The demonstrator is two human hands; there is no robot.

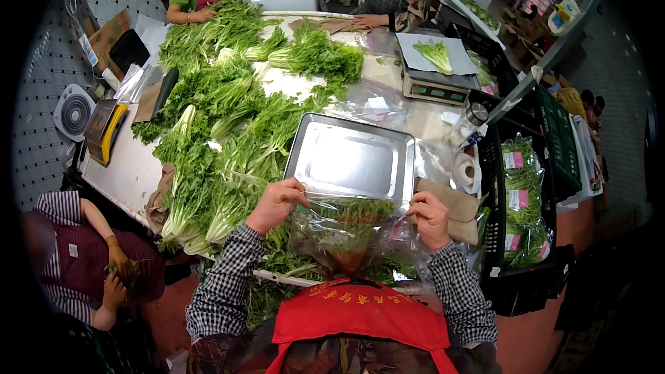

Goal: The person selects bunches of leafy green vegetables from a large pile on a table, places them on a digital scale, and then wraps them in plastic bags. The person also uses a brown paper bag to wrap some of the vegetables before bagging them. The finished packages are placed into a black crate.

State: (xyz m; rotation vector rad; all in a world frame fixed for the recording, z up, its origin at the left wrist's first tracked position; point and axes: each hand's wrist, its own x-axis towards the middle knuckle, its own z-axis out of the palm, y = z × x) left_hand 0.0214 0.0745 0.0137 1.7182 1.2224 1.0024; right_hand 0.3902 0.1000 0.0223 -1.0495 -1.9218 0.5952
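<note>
A clear plastic bag (350,218) with leafy greens inside is stretched between my hands, just in front of a metal tray (350,159). My left hand (277,206) pinches the bag's left upper corner, near the tray's front left corner. On the other side my right hand (431,219) is closed on the bag's right corner, beside a folded brown cloth (450,211). The tray is shiny, with greens reaching its left side. Loose frisée-like leafy greens (242,125) with pale stems lie heaped to the left and far left.
A scale (436,86) bearing one bunch stands at the far right. Right of the table, a black crate (523,235) holds bagged greens. A tape roll (465,173) and clear jar (471,121) lie nearer. Co-workers stand at the far side; another person's hands (119,277) hold greens at left.
</note>
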